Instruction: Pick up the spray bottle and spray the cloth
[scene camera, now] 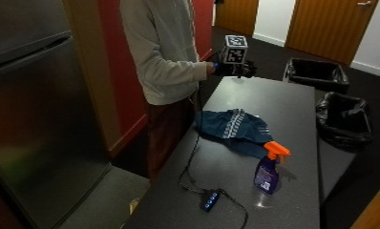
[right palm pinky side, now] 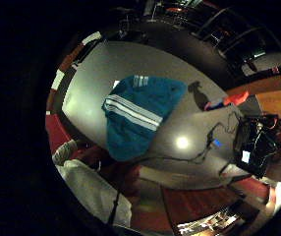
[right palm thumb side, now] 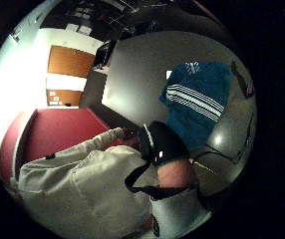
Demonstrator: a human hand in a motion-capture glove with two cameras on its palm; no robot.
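Above the table's far end we hold our gloved right hand (finger posture we cannot tell). Well apart toward the near end stands the spray bottle, upright, beyond the teal cloth lying between.

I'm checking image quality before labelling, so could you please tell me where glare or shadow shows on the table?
Little finger side palm view: a round bright glare spot on the table beside the cloth. Outside view: the spray bottle stands upright, with faint reflections on the tabletop around it. Thumb side palm view: a bright washed-out wall.
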